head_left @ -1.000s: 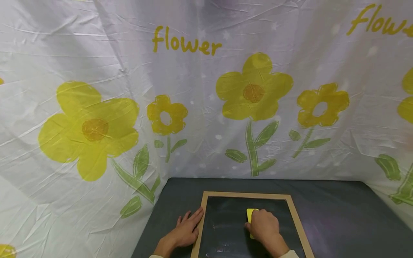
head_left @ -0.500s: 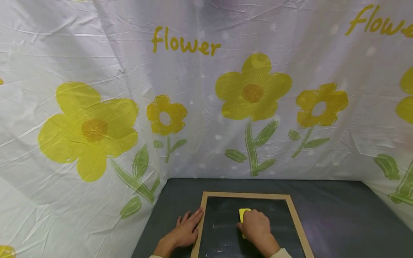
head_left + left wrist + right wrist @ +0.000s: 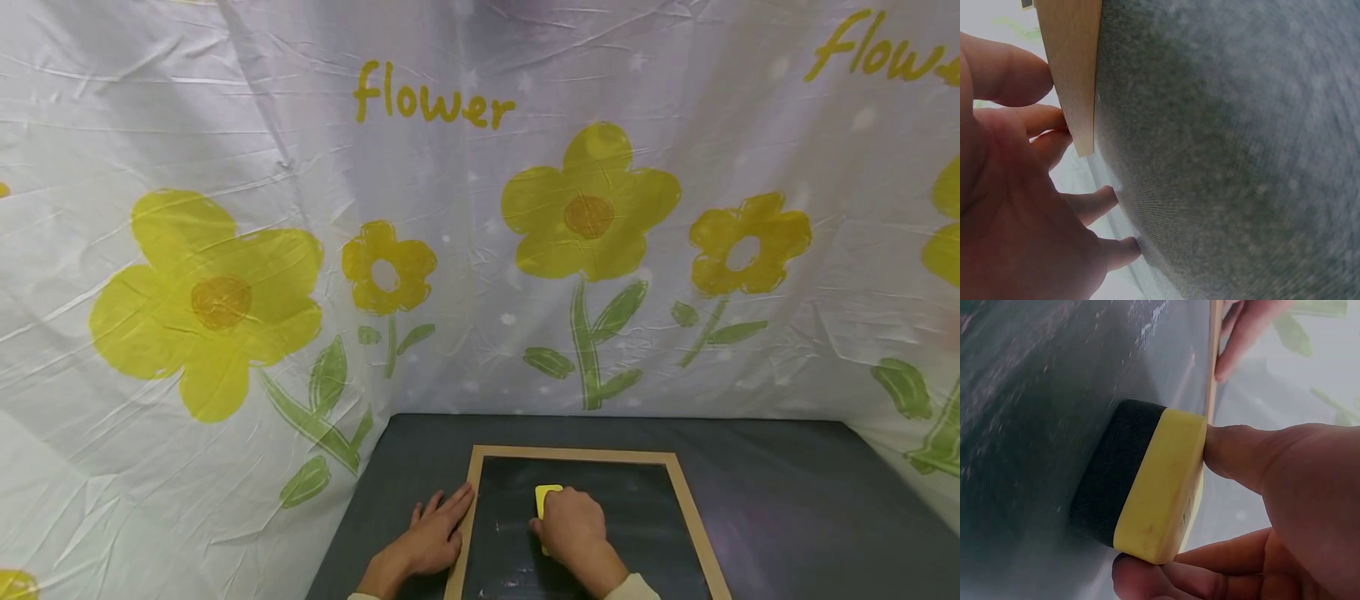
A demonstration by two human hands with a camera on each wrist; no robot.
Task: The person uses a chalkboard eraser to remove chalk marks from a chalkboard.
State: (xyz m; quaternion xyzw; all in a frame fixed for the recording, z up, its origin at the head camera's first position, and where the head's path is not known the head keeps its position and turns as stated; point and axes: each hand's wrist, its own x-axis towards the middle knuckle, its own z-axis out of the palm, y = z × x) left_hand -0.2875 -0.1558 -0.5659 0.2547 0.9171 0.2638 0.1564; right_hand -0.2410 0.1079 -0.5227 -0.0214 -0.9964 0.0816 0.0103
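A small chalkboard with a wooden frame (image 3: pixel 573 455) lies flat on the dark grey table. My right hand (image 3: pixel 564 527) grips a yellow eraser (image 3: pixel 546 496) with a black felt underside (image 3: pixel 1113 469), pressed on the board's dark surface left of centre. The thumb and fingers pinch the yellow block (image 3: pixel 1163 484) from both sides. White chalk smears (image 3: pixel 517 575) remain near the board's near-left part. My left hand (image 3: pixel 435 533) lies flat with straight fingers on the table, touching the left frame edge (image 3: pixel 1072 75).
The table is covered in dark grey cloth (image 3: pixel 787 508). A white sheet printed with yellow flowers (image 3: pixel 588 204) hangs around the back and both sides, close behind the board.
My right hand has slid the eraser leftward across the board, from right of centre to left of centre. The left hand has stayed put.
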